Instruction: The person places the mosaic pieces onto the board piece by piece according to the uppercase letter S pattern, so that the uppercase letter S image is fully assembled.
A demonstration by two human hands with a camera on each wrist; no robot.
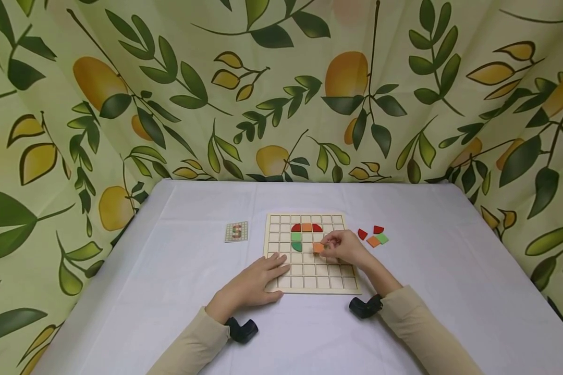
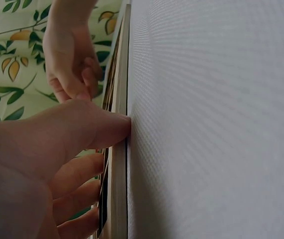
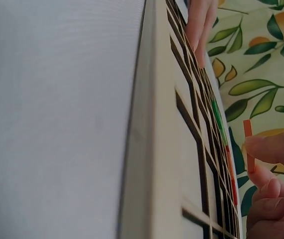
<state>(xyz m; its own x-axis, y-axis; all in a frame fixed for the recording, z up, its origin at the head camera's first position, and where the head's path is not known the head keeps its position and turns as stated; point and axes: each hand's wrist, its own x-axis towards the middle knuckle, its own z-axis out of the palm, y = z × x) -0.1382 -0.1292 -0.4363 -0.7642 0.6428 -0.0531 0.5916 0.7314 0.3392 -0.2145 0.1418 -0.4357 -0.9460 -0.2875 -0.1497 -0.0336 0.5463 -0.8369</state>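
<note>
A wooden grid board [image 1: 319, 282] lies flat on the white cloth. In its upper cells sit two red quarter-round tiles, an orange square tile [image 1: 307, 227] between them, a light green square tile [image 1: 296, 237] and a dark green quarter-round tile [image 1: 297, 246]. My right hand [image 1: 344, 247] pinches another orange square tile [image 3: 249, 146] between thumb and fingers, just above the board in the right wrist view. My left hand [image 1: 258, 281] rests with its fingers spread on the board's left front corner, the thumb [image 2: 114, 128] against the front edge.
Right of the board lie loose tiles: two red quarter-rounds [image 1: 378, 229], an orange square [image 1: 373, 241] and a light green square [image 1: 382, 238]. A small pattern card [image 1: 236, 232] lies to the left. A leaf-and-fruit printed curtain [image 1: 272, 104] hangs behind the table.
</note>
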